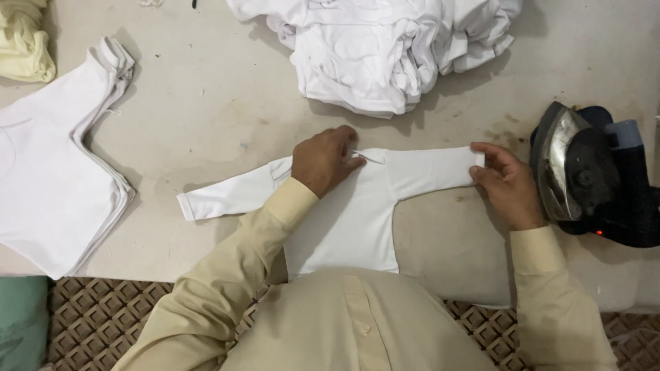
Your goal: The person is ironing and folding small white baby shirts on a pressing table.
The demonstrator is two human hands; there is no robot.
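Head view: small white long-sleeved shirt [350, 213] lies flat on the ironing pad [440, 254]. Left hand [323, 161] presses fingers-down at the collar; right hand [505, 182] pinches the cuff between its fingertips. Looks light, soft, floppy, so best gripped at cuffs or hems. Iron [570, 165] sits just past the right knuckles.

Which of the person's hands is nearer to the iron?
Right. The right hand pinches the shirt's sleeve cuff just beside the iron; the left hand presses the collar, farther away.
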